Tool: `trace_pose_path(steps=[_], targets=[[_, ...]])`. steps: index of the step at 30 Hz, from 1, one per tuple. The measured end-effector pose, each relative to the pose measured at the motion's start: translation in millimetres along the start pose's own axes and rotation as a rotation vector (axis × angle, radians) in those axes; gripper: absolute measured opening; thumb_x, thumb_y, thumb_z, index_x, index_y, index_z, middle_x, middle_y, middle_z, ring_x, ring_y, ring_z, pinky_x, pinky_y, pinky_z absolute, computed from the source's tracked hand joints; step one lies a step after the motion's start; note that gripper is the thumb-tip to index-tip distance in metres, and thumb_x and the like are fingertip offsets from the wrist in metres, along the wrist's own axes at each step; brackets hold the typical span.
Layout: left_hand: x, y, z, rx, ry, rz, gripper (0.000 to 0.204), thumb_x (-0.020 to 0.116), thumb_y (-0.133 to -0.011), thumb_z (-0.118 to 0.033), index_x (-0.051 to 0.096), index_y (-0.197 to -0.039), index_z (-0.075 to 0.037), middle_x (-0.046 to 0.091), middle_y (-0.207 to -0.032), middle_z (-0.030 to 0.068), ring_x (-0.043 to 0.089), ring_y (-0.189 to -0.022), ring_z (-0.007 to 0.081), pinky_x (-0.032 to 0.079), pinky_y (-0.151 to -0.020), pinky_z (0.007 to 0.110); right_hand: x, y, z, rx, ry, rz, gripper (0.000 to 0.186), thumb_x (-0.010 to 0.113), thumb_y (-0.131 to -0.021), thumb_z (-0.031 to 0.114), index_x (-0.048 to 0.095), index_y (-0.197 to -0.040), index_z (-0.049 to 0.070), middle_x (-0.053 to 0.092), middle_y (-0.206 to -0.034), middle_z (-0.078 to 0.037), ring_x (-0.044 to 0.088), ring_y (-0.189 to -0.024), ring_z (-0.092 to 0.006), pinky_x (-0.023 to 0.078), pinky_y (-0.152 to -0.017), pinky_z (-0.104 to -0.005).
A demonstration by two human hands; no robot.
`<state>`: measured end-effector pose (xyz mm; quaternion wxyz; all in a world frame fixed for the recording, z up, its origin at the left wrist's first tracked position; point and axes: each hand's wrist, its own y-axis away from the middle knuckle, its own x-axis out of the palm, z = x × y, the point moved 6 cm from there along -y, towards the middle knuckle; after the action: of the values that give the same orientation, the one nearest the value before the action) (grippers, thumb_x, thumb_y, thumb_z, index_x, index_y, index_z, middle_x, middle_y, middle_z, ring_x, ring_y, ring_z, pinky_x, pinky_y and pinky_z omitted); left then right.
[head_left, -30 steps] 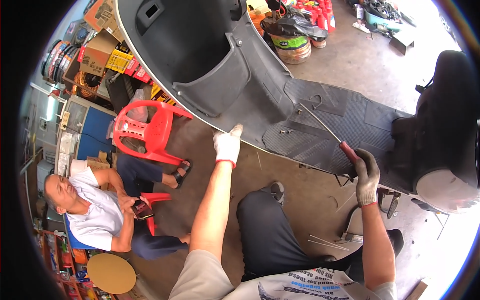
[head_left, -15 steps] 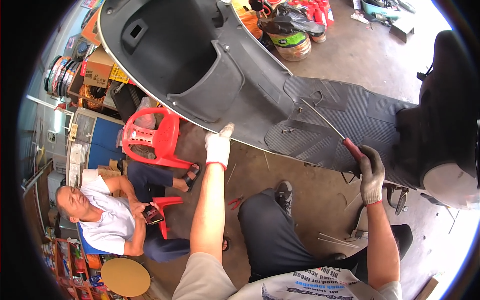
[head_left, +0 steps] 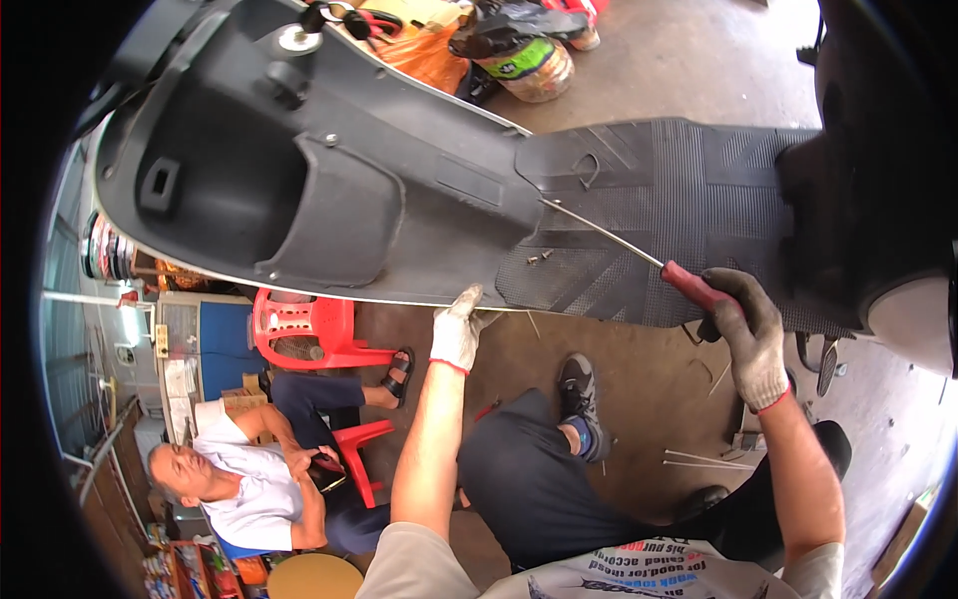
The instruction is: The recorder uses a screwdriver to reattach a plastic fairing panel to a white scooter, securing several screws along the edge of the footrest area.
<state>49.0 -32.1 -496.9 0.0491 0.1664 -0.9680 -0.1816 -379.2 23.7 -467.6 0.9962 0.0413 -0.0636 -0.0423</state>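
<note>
I hold red-handled screwdriver (head_left: 689, 283), bare metal shaft slanting over ribbed dark scooter footboard (head_left: 679, 235), tip near its front end. I touch pale edge of dark-grey leg shield (head_left: 424, 230).

Along the upper edge of the frame, an orange plastic bag (head_left: 429, 68) sits near a rounded tub (head_left: 534, 72) with a green band, a black bag (head_left: 487, 38) over its top. Left of centre stands a red plastic chair (head_left: 344, 327) before a blue panel (head_left: 226, 344); below it a seated person (head_left: 249, 499) in a white shirt holds a dark phone (head_left: 327, 471), above a round tan top (head_left: 314, 581) at the lower edge. Thin pale rods (head_left: 707, 461) lie on the floor (head_left: 649, 399), lower right.
</note>
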Motion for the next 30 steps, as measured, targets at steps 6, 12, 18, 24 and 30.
trace_pose_path(steps=[6,12,18,24,30], targets=[[19,-7,35,-0.073,0.095,0.147,0.019,0.062,-0.096,-0.01,0.063,-0.106,0.007,0.065,-0.115,0.0146,0.064,-0.109,0.0274,0.053,-0.1,0.056,-21,13,-5,0.011,0.01,0.019,0.033,0.052,-0.093,0.006,0.06,-0.123,-0.003,0.066,-0.105,-0.011,0.063,-0.079,-0.0124,0.054,-0.073,-0.0271],[28,-6,62,-0.165,0.242,0.44,0.011,0.064,-0.095,-0.016,0.07,-0.097,-0.006,0.068,-0.122,0.0127,0.061,-0.119,0.0297,0.041,-0.113,0.054,-38,22,-16,-0.022,-0.019,0.005,0.033,0.054,-0.094,0.009,0.058,-0.124,-0.003,0.066,-0.107,-0.013,0.062,-0.08,-0.0146,0.053,-0.072,-0.0279],[38,4,66,-0.254,0.284,0.372,0.016,0.065,-0.096,-0.023,0.069,-0.098,-0.008,0.07,-0.112,0.0117,0.064,-0.113,0.0294,0.045,-0.109,0.055,-38,17,-22,0.012,-0.052,-0.023,0.034,0.055,-0.096,0.019,0.059,-0.121,-0.003,0.065,-0.107,-0.012,0.062,-0.075,-0.0149,0.052,-0.069,-0.0284],[34,12,65,-0.369,0.256,0.393,0.029,0.061,-0.099,-0.03,0.067,-0.107,-0.003,0.07,-0.099,0.0111,0.064,-0.112,0.0371,0.049,-0.103,0.058,-37,14,-27,0.038,-0.069,-0.05,0.036,0.057,-0.094,0.023,0.06,-0.119,-0.003,0.066,-0.107,-0.013,0.064,-0.077,-0.0172,0.053,-0.064,-0.0294],[43,21,61,-0.374,0.106,0.332,0.03,0.058,-0.101,-0.024,0.063,-0.111,0.004,0.069,-0.105,0.0174,0.059,-0.12,0.0454,0.052,-0.099,0.059,-43,12,-36,-0.03,0.04,-0.033,0.041,0.054,-0.095,0.03,0.059,-0.12,-0.002,0.065,-0.11,-0.014,0.065,-0.072,-0.0154,0.049,-0.057,-0.0249]])
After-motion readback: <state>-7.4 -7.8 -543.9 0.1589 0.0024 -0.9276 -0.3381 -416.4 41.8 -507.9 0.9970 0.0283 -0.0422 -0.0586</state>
